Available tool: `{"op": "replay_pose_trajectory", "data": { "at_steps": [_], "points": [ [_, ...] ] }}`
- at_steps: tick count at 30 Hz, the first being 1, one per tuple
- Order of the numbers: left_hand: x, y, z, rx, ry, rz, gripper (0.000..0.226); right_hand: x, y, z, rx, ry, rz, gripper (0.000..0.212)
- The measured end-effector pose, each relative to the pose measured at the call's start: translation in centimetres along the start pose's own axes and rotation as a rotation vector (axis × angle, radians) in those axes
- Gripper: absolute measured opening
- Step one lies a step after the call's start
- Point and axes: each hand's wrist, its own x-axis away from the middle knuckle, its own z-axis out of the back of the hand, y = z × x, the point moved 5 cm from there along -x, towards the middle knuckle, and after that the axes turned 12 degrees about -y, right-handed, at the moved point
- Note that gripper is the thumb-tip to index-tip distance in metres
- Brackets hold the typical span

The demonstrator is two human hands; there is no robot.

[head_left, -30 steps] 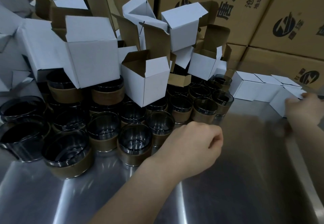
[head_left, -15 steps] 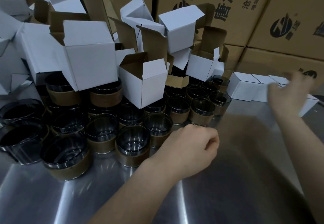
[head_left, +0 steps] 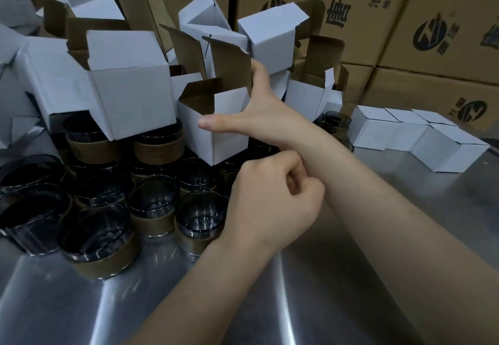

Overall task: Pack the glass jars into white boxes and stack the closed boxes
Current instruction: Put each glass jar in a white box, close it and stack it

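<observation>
Right hand (head_left: pixel 259 112) spread against the open white box (head_left: pixel 216 131), thumb straight across its front, forefinger straight up its flap, other fingers hidden; left hand (head_left: pixel 272 199) curled into a fist just below the box, holding nothing; glass jars (head_left: pixel 151 204) crowd the counter (head_left: pixel 297 290) beneath and left of the box; closed white boxes (head_left: pixel 405 131) lie in a row well to its right.

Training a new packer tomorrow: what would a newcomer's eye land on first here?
The jumble of open white boxes piled on dark glass jars, filling left and centre. Then the right hand, thumb spread across one open box mid-frame, its wrist just beyond the fisted left hand. Closed boxes line the right.
</observation>
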Motion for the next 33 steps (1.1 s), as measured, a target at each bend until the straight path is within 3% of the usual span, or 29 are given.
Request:
{"op": "replay_pose_trajectory", "data": {
  "at_steps": [8,15,18,25,30,33],
  "points": [
    [0.6,1.4,1.7,0.019,0.178,-0.189,0.019,0.5,0.4,-1.1,-0.159,0.159,0.121,0.099],
    [0.7,1.3,2.9,-0.046,0.394,-0.172,0.012,3.1,2.4,1.3,-0.394,0.267,0.157,0.078],
    [0.5,0.9,3.5,-0.033,0.443,-0.118,0.026,5.1,3.0,2.4,-0.395,0.356,0.200,0.066],
    [-0.6,-1.2,3.4,0.179,0.274,0.079,0.054,7.7,5.0,2.2,-0.512,0.370,0.261,0.048],
    [-1.2,-1.5,2.6,0.241,0.097,0.075,0.071,8.4,5.6,2.4,-0.599,0.363,0.270,0.079],
    [-1.3,-1.0,2.2,0.276,0.011,0.048,0.077,8.8,5.3,2.3,-0.598,0.311,0.299,0.078]
  ]
}}
